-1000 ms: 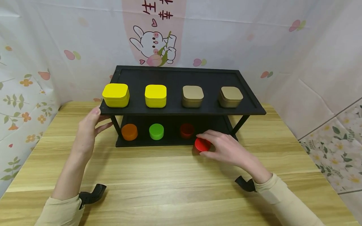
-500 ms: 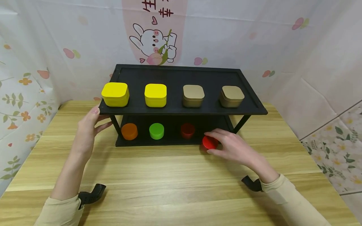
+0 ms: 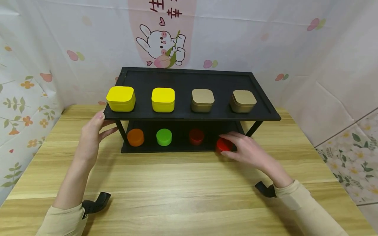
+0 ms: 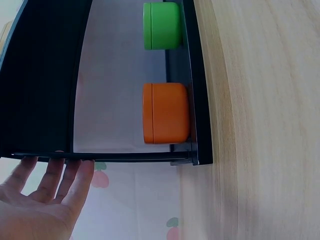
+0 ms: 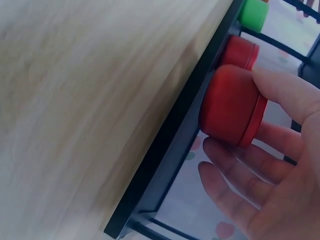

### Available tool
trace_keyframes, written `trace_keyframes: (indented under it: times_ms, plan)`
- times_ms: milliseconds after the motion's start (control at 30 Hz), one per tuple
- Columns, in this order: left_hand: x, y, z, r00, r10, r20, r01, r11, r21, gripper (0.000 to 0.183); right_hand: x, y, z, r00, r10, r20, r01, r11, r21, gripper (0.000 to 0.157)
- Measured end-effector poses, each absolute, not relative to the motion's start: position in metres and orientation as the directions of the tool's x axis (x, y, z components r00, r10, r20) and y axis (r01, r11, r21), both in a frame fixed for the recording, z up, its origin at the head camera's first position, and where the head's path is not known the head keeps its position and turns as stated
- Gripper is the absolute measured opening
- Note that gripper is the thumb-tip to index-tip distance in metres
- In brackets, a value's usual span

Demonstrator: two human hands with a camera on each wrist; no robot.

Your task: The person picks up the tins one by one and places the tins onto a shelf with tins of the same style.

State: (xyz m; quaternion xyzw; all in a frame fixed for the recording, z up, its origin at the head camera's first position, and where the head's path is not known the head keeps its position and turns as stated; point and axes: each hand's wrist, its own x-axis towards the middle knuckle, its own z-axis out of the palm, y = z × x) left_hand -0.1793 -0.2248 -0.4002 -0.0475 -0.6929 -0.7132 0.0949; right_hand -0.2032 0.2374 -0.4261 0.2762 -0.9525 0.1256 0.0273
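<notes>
My right hand [image 3: 249,149] grips a red round lidded jar [image 5: 232,105], thumb on one side and fingers curled on the other. The jar is at the front edge of the black two-tier rack's lower shelf [image 3: 177,149], near its right end. Beside it on that shelf stands a second red jar [image 3: 196,137]. Farther left are a green jar [image 3: 164,137] and an orange jar [image 3: 135,137]. My left hand [image 3: 93,131] touches the left end of the rack's upper shelf [image 3: 183,78], and its fingers [image 4: 80,187] look nearly straight in the left wrist view.
On the upper shelf sit two yellow square boxes [image 3: 121,99] and two tan ones [image 3: 202,100], in a row along the front. The rack stands on a wooden table [image 3: 177,193] against a patterned cloth backdrop [image 3: 236,36]. A slanted post [image 3: 254,128] is near my right hand.
My right hand has moved right and slightly back with the red jar, from beside the second red jar toward the lower shelf's right end. My left hand stays at the rack.
</notes>
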Motion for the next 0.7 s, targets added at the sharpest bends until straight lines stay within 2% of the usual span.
trace_keyframes:
  times_ms: [233,700]
  plan:
    - [-0.179,-0.224,-0.400,-0.975,-0.068,0.212,0.214,-0.028,0.976,0.035,-0.211,0.246,-0.429,-0.874,-0.479,0.083,-0.484,0.843,-0.234,0.057]
    - [-0.179,-0.225,-0.400,-0.979,-0.071,0.191,0.193,-0.013,0.981,0.035,-0.223,0.255,-0.429,-0.886,-0.457,0.077,-0.461,0.856,-0.235,0.059]
